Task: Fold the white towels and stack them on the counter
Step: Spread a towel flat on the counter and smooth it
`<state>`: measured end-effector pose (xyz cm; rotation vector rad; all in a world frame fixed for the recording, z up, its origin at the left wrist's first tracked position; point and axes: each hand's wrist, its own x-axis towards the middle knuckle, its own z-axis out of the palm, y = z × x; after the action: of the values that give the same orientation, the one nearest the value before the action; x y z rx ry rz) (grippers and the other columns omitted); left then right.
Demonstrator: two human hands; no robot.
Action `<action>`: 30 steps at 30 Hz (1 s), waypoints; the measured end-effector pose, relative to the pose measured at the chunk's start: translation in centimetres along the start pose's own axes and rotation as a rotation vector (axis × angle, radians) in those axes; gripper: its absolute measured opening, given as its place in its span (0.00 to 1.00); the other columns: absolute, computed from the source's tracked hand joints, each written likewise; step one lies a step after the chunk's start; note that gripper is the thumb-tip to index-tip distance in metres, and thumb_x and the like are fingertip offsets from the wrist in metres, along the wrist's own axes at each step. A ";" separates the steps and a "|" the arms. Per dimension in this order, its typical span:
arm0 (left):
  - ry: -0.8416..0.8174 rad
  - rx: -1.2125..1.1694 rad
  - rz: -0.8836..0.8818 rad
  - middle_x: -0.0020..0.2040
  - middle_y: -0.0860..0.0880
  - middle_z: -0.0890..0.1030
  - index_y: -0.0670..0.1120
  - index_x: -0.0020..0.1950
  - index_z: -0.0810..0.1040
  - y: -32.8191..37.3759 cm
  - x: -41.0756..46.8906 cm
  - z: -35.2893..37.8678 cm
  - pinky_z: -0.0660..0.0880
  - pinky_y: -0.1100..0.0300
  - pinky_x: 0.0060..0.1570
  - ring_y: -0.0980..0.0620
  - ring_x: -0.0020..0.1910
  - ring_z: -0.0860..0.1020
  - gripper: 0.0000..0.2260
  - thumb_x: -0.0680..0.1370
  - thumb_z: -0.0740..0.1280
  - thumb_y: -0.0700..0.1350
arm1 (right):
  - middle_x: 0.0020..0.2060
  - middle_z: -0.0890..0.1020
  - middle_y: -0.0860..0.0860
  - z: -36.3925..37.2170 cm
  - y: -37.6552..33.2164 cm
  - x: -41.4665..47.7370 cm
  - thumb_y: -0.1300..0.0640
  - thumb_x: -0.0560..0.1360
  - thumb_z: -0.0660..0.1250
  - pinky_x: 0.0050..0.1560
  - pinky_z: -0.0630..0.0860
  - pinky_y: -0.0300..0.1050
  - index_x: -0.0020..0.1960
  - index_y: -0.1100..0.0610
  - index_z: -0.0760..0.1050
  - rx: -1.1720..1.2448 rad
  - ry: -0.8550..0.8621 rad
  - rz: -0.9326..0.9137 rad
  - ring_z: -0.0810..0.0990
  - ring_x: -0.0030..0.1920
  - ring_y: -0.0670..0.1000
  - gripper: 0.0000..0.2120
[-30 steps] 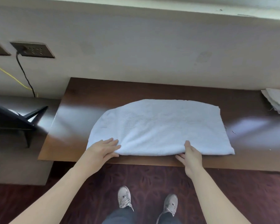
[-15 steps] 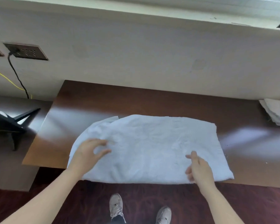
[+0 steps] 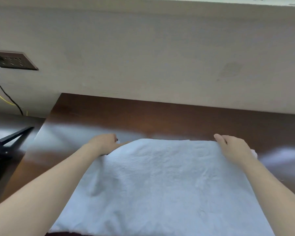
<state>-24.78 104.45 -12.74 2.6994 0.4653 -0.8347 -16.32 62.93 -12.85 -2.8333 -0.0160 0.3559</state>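
socket [image 3: 12,61] on wall, far left | left hand [image 3: 104,143] fingers curled on far-left corner of white towel [image 3: 160,184] | white towel lying on brown desk [image 3: 160,116] | right hand [image 3: 235,150] fingers curled on far-right corner

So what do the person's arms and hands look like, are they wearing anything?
The left arm and right arm are bare as far as the picture shows: no sleeves. The left hand and right hand are bare too: no gloves, and no watch, bracelet or ring that I can see.
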 end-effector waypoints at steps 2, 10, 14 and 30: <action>-0.059 -0.005 0.037 0.48 0.49 0.81 0.49 0.47 0.75 -0.1 0.3 -0.2 0.68 0.57 0.42 0.48 0.45 0.77 0.36 0.66 0.56 0.81 | 0.42 0.82 0.58 0.6 0.2 0.5 0.42 0.83 0.51 0.41 0.67 0.50 0.47 0.64 0.79 0.001 -0.023 -0.007 0.75 0.42 0.57 0.29; -0.166 -0.366 0.101 0.29 0.50 0.72 0.48 0.34 0.71 -0.3 -0.8 0.2 0.64 0.55 0.38 0.51 0.29 0.69 0.39 0.60 0.52 0.85 | 0.35 0.78 0.52 -0.2 -2.0 1.1 0.34 0.80 0.43 0.38 0.69 0.49 0.37 0.55 0.74 -0.095 -0.123 -0.062 0.76 0.40 0.55 0.32; -0.153 -0.428 0.129 0.27 0.55 0.67 0.50 0.30 0.62 0.0 -1.3 0.8 0.61 0.56 0.34 0.55 0.27 0.66 0.36 0.59 0.55 0.84 | 0.42 0.80 0.53 0.5 -3.3 0.9 0.32 0.78 0.41 0.48 0.70 0.52 0.43 0.56 0.77 -0.068 -0.109 -0.050 0.75 0.49 0.59 0.36; 0.866 -1.208 0.071 0.34 0.58 0.80 0.52 0.39 0.80 -0.3 -1.3 -5.0 0.72 0.63 0.39 0.60 0.34 0.75 0.14 0.68 0.77 0.60 | 0.25 0.66 0.53 -5.6 -3.5 -2.0 0.48 0.80 0.43 0.36 0.57 0.48 0.31 0.61 0.63 -0.031 0.771 -0.163 0.62 0.30 0.56 0.26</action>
<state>-23.43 106.20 -8.05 1.7187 0.7107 0.5857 -16.80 64.65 -6.16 -2.7762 -0.0910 -0.7741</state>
